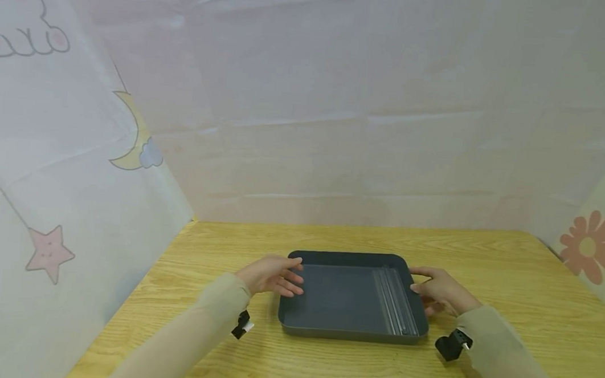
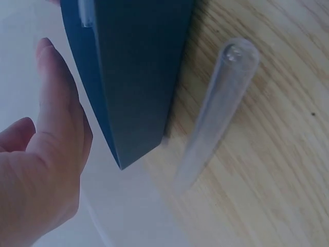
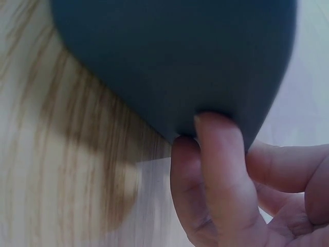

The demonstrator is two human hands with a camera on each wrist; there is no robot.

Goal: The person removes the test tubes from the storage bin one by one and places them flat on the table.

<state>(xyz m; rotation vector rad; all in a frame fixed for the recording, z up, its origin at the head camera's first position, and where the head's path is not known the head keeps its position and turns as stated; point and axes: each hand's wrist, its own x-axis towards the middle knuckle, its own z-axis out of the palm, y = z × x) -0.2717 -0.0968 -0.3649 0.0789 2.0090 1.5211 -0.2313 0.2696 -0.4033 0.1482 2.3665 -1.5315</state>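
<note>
A dark grey rectangular tray [image 1: 335, 299] lies on the wooden table. Several clear, thin rods or tubes [image 1: 395, 302] lie lengthwise along its right side. My left hand [image 1: 273, 274] hovers at the tray's left rim with loosely extended fingers; in the left wrist view it stands apart from the tray wall and holds nothing. My right hand [image 1: 440, 290] grips the right side of the tray. In the right wrist view, fingertips [image 3: 218, 134] press the outer wall, and another finger or the thumb lies at its far edge.
In the left wrist view a clear, round-ended strip [image 2: 218, 113] appears over the table beside the tray; the head view does not plainly show it. A pale sheet [image 1: 360, 158] hangs behind the table [image 1: 334, 367], with printed sheets at both sides.
</note>
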